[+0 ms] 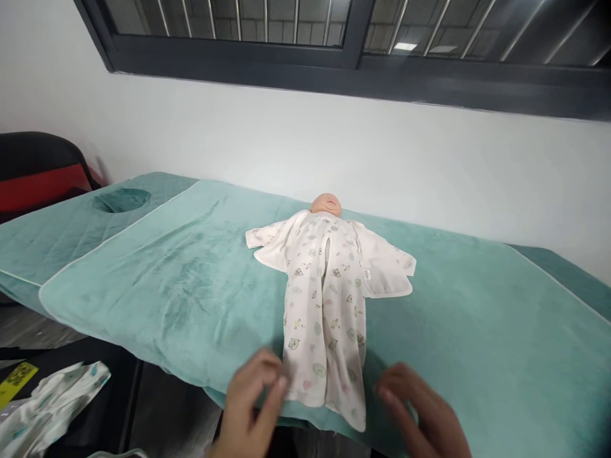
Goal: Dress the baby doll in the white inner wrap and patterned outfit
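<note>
Doll point(326, 203) in baby clothes, mid-frame

Print suit point(305, 305) lies centre frame over doll on green-covered bed point(477, 331), pale jacket point(386, 266) spread out to both sides. L hand point(252, 404), lower centre: fingers bent, thumb & index tips nr each other by one leg hem; can't tell if they pinch cloth. R hand point(422, 410), lower right of centre: fingers curled, just beside suit; can't tell if tips meet. Risk: hems sit nr bed edge, so a hard tug could prob. drag suit & doll askew. Doll's limbs hidden under clothes; hands blurred; patterned cloth point(57, 407), lower left, cut off by frame
</note>
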`<state>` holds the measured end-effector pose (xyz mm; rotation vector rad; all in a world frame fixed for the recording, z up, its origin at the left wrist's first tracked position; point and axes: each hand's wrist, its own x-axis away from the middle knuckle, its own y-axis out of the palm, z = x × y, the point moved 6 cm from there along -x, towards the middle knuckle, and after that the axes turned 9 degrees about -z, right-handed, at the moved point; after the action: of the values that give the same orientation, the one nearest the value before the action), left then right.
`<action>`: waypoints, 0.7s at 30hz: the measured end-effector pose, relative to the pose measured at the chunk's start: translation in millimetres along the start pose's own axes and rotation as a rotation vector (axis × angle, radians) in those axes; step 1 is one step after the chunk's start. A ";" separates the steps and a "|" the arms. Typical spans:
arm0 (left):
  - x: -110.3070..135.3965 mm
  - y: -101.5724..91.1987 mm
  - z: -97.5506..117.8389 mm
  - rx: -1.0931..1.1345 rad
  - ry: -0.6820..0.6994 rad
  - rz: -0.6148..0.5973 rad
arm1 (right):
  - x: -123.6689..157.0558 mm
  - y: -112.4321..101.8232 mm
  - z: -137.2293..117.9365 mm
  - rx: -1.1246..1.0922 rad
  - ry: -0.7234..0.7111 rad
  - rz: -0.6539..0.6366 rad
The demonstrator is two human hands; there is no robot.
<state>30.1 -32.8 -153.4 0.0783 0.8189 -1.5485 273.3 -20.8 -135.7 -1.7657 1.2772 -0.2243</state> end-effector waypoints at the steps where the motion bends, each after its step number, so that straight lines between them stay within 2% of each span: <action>1: -13.6 -8.1 -11.8 -0.056 -0.046 0.016 | -7.7 -8.1 13.9 0.075 0.040 0.063; 2: -29.2 -14.0 -24.6 -0.156 -0.095 0.026 | -17.1 -14.0 27.6 0.164 0.060 0.115; 3: -46.6 -15.6 -36.9 -0.293 -0.131 0.006 | -28.9 -14.9 41.3 0.247 0.071 0.114; 6: -100.0 1.7 -66.7 -0.674 -0.129 -0.165 | -70.4 -3.3 75.3 0.403 0.056 -0.005; 8: -127.2 17.7 -75.8 -0.814 -0.071 -0.213 | -95.8 9.1 82.4 0.420 -0.029 -0.103; 10: -143.4 29.3 -76.7 -0.844 -0.005 -0.201 | -114.3 17.9 80.4 0.375 -0.090 -0.161; 12: -149.5 32.5 -74.9 -0.788 0.029 -0.144 | -126.3 19.8 78.2 0.275 -0.052 -0.154; 15: -147.0 25.5 -72.3 -0.673 0.056 -0.003 | -135.4 19.6 80.8 0.037 0.099 -0.117; 17: -143.8 21.7 -72.1 -0.631 0.081 0.059 | -139.7 22.0 81.4 -0.079 0.146 -0.106; 21: -142.2 26.9 -74.0 -0.588 0.132 0.017 | -145.6 30.9 84.2 -0.128 0.181 -0.119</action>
<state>49.1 128.6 -148.2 -0.2436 1.3440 -1.2425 238.9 145.4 -156.3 -1.9695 1.3405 -0.3847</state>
